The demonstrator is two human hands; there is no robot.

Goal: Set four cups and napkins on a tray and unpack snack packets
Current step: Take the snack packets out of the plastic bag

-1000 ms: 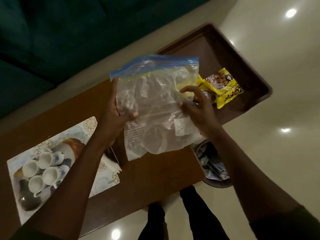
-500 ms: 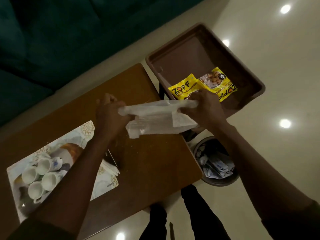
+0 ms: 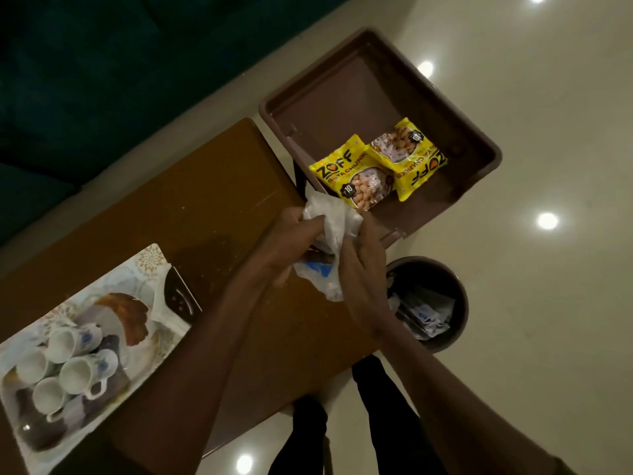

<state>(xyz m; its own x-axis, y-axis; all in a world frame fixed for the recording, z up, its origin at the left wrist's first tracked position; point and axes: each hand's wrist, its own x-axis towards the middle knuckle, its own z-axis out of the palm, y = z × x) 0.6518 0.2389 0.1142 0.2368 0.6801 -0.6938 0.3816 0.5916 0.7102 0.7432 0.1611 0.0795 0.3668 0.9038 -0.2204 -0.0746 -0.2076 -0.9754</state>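
At far left, four white cups (image 3: 61, 366) lie tipped on a patterned tray (image 3: 144, 269), mouths toward the upper left, with napkins (image 3: 164, 311) at its right edge. Over the wooden table (image 3: 205, 214), the left hand (image 3: 291, 241) and right hand (image 3: 363, 265) both clench a crumpled clear plastic bag (image 3: 330, 217), fingers curled tight into it. Right of them, two yellow snack packets (image 3: 376, 166) lie flat in a brown bin (image 3: 479, 145), overlapping, long axes running diagonally. A round wastebasket (image 3: 459, 293) stands below.
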